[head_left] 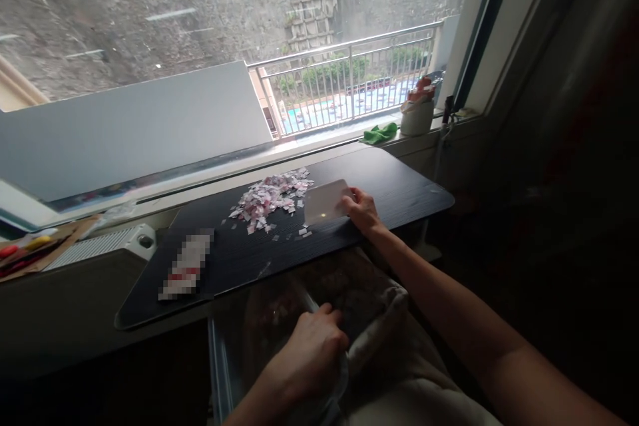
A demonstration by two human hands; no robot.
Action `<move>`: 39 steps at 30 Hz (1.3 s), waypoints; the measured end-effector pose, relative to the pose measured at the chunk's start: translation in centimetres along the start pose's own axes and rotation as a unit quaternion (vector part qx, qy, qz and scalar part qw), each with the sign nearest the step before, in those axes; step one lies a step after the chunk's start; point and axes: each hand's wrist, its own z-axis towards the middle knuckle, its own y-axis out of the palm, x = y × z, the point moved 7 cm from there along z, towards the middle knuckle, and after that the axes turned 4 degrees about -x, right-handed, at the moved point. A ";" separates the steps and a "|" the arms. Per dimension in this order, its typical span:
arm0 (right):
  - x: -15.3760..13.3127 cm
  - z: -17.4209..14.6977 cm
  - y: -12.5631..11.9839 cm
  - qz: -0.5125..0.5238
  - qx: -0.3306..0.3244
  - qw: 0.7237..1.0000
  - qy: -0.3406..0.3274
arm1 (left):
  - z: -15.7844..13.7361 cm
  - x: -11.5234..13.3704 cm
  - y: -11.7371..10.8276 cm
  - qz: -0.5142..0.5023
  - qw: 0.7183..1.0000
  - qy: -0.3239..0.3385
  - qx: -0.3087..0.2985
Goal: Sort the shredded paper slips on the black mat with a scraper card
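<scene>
My right hand (360,210) grips a whitish, flat plastic scraper (322,203) by its right end, thumb on top. The scraper stands tilted on the dark tabletop (389,180), just right of a heap of small pinkish-white paper pieces (269,200). A few loose pieces lie near its lower edge. Below the table's front edge, my left hand (317,346) is closed round the rim of a clear plastic container (219,363) by my lap. The container's inside is dark and hard to make out.
A blurred-out packet (188,265) lies on the table's left. On the windowsill are a green cloth (380,133) and a white bottle (418,110) with an orange-red top. A white radiator (104,249) stands left of the table, beside a cardboard piece with tools.
</scene>
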 end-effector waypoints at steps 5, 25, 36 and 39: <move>-0.3 -0.1 0.1 -0.008 -0.008 1.000 -0.004 | 0.0 0.1 -0.1 0.006 1.000 0.003 -0.013; 0.4 0.2 -1.2 -0.034 -0.021 0.999 0.009 | 2.4 0.2 1.7 0.023 0.999 0.004 0.031; -8.2 1.5 2.5 -0.260 -0.154 0.940 -0.158 | 4.1 0.0 1.8 0.019 0.999 -0.035 0.008; -9.9 1.5 4.7 -0.314 -0.186 0.915 -0.173 | 3.5 0.2 1.0 0.018 0.999 -0.033 0.021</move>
